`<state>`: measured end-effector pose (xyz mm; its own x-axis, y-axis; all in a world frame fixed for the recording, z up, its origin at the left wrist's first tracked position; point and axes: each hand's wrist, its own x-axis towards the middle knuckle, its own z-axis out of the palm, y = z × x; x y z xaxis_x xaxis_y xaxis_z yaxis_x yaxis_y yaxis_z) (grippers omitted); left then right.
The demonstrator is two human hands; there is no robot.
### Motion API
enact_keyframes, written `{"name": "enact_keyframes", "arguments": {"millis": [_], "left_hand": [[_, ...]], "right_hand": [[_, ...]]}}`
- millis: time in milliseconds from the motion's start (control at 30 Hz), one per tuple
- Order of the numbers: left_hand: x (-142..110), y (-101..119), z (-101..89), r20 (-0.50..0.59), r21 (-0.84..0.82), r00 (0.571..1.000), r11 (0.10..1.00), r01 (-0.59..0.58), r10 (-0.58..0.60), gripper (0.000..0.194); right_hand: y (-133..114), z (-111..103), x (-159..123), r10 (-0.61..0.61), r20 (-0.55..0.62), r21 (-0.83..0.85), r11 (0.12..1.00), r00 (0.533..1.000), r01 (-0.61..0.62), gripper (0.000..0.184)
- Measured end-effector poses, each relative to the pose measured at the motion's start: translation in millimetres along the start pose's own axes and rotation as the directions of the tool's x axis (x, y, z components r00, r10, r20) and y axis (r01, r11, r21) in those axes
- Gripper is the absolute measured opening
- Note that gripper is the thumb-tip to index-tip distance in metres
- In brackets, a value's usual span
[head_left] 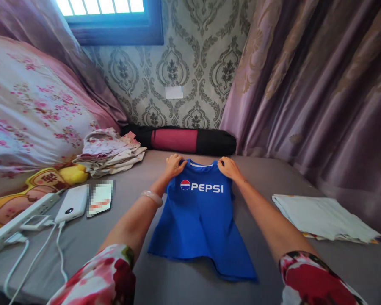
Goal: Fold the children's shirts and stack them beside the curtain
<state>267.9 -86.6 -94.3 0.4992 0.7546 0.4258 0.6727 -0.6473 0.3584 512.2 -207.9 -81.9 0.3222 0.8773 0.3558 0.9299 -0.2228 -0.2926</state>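
A blue sleeveless shirt with a white PEPSI print lies front up on the grey bed sheet, its collar pointing away from me and its hem spread toward me. My left hand pinches the left shoulder of the shirt beside the collar. On the other side of the neckline, my right hand grips the right shoulder in the same way. The lower hem is a little uneven, and soft creases run down the middle of the cloth.
Folded floral clothes lie at the back left, near a black and red roll along the wall. At left are a white power bank, a power strip, cables and a yellow plush toy. Folded white cloth lies right.
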Motion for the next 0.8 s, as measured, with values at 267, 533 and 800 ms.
{"name": "enact_keyframes", "arguments": {"millis": [267, 533, 800], "left_hand": [[23, -12, 7.1, 0.11, -0.235, 0.992, 0.968, 0.092, -0.068, 0.029], [32, -22, 47.6, -0.004, 0.078, 0.998, 0.995, 0.07, -0.07, 0.03], [46, -22, 75.8, 0.043, 0.297, 0.998, 0.953, -0.063, 0.053, 0.035]], "right_hand": [[24, 21, 27, -0.085, 0.136, 0.222, 0.974, 0.987, 0.053, 0.023], [17, 61, 29, -0.06, 0.051, -0.097, 0.993, 0.997, 0.065, 0.028], [16, 84, 40, -0.144, 0.099, -0.348, 0.922, 0.985, 0.17, 0.034]]}}
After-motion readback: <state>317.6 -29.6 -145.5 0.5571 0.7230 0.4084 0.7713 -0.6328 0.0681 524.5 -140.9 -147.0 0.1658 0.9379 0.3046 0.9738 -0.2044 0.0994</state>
